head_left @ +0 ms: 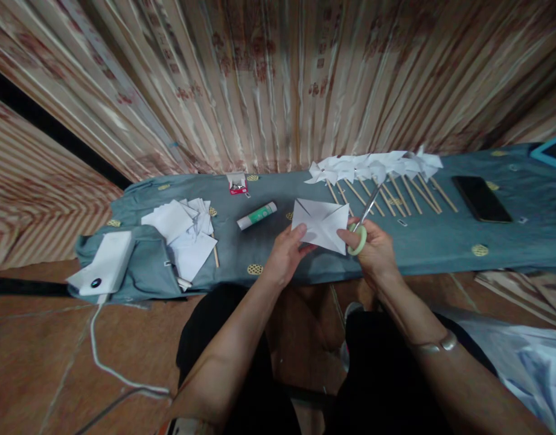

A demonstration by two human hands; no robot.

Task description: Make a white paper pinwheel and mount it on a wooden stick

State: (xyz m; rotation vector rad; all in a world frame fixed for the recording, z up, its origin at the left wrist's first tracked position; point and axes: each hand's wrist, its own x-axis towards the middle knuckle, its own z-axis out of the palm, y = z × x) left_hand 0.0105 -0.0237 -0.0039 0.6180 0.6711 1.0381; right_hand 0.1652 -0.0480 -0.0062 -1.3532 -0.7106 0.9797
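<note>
A white square of paper (322, 220) with slits running in from its corners is held up over the cloth. My left hand (283, 255) pinches its left edge, thumb on top. My right hand (373, 246) is closed on scissors (358, 238) with pale green handles, their blades pointing up and away from me. The right thumb also rests on the paper's right edge. Just behind lie several white paper pinwheels (372, 166) on wooden sticks (411, 194), side by side in a row.
On the blue-grey cloth (268, 266) lie a glue stick (256, 215), a small red box (238, 183), a pile of loose paper sheets (187, 232) and a black phone (481, 199). A white device (108, 263) with a cable sits at the left end. A patterned curtain (278, 84) hangs behind.
</note>
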